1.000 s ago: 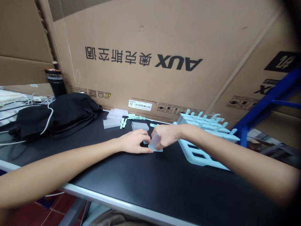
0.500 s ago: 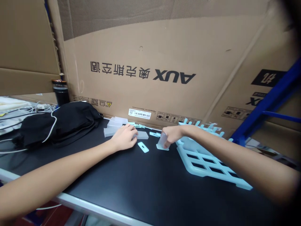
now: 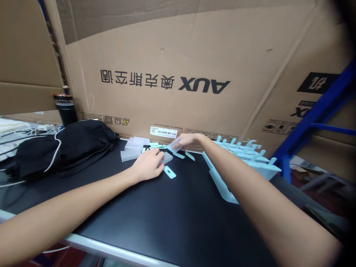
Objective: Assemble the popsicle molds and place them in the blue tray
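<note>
My left hand (image 3: 150, 164), fingers curled, is closed on a translucent box (image 3: 167, 158) lying on the black table. In my right hand (image 3: 186, 141) is another translucent box (image 3: 174, 144), gripped at a tilt above the table's back. A flat light-blue piece with a slot (image 3: 169, 172) lies just right of my left fingertips. More light-blue pieces (image 3: 190, 155) lie below and beyond my right hand. Further translucent boxes (image 3: 130, 155) rest behind my left hand. The light-blue rack (image 3: 222, 185) with upright prongs is partly hidden by my right forearm.
A large cardboard box (image 3: 133, 107) stands along the back. On the left are a black bag (image 3: 86, 144), white cables (image 3: 58, 148) and a dark bottle (image 3: 66, 111). A blue metal frame (image 3: 319, 111) rises at the right.
My right hand has moved left and back with its box, away from the rack. The rack now appears tilted, with more prongs in view. My left hand has barely moved.
</note>
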A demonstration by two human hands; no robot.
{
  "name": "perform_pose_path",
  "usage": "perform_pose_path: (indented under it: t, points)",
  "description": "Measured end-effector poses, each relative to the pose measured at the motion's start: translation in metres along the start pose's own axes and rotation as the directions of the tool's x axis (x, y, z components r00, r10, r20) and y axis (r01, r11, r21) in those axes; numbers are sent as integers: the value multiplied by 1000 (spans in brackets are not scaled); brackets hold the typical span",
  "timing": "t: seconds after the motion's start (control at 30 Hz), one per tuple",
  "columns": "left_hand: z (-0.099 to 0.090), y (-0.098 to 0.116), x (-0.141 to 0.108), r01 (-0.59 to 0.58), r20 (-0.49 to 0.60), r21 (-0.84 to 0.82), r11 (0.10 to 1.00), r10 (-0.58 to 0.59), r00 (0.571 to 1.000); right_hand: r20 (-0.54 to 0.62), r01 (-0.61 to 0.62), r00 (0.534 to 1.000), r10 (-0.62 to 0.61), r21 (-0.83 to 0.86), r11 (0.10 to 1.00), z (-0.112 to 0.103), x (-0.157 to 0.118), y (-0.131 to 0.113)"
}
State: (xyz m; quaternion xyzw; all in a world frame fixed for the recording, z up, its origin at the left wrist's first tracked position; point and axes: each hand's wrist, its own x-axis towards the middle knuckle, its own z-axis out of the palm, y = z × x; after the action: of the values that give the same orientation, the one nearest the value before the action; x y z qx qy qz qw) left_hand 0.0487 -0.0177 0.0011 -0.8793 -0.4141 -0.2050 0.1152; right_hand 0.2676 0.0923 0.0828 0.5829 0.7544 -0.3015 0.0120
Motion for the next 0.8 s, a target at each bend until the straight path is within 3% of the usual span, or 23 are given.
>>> perform_pose_path:
  t: [0.1,0.2,0.53,0.67,0.8]
  points:
    - [2,0,-1,-16,3,-1,1000,16,1000,53,-16,998,16,-3,1000,7,6,4]
    - [2,0,-1,-24,11,-9,1000,24,1000,67,-55,996,66,-156,986,10,9,1]
    - [2,1,-2,-47,-17,-43,998,46,999,-114,-22,992,-46,-532,846,27,3,0]
    - [2,0,-2,-31,-7,-62,998,31,1000,-151,-2,983,-105,-581,814,20,-13,-1]
    - [3,0,0,-10,-60,-130,991,2,998,-140,48,979,-147,-542,839,0,-47,-3]
